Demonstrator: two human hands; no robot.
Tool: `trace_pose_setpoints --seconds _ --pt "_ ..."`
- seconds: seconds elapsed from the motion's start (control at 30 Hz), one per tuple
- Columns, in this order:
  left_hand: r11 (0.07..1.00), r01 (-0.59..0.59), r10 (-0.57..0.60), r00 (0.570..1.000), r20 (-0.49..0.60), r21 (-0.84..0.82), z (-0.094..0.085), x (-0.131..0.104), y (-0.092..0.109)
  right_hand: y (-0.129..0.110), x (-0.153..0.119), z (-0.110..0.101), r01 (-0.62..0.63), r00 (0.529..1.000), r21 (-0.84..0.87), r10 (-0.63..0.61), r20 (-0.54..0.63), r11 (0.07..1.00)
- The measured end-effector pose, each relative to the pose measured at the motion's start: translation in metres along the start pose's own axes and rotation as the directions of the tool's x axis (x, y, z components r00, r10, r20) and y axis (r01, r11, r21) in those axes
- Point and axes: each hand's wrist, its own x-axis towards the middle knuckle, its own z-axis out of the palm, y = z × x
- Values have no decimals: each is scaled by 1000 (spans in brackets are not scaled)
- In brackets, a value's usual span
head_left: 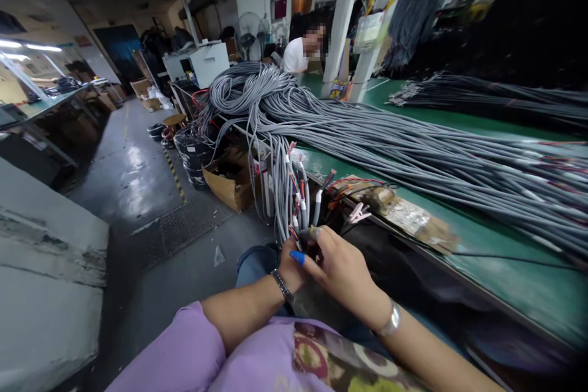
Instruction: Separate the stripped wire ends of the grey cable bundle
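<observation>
My left hand (294,266) and my right hand (328,254) meet low in front of me, beside the green bench's near edge. The left hand's fingers are closed round the end of a grey cable with thin coloured wires (294,233). My right hand is bent over the same spot, a blue covering on its thumb; what lies between its fingers is too small to name. Just beyond the hands, several grey cable ends (303,196) with white sleeves and bare coloured wires stand up. Grey cables (281,184) hang down from the big bundle (331,116) on the bench.
A pink clip (359,213) and taped cardboard (408,217) lie along the bench (519,275) edge. Below stand an open cardboard box (234,187) and black-wrapped rolls (193,156). White posts (344,18) rise from the bench. A person in white (294,55) is behind it.
</observation>
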Motion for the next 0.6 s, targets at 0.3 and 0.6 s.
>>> trace_pose_setpoints --seconds 0.3,0.6 --pt "941 -208 190 977 93 266 -27 12 -16 5 3 18 -121 991 48 118 65 991" --pt "759 -340 77 894 442 555 -47 1 7 29 -30 24 -209 942 609 325 -85 765"
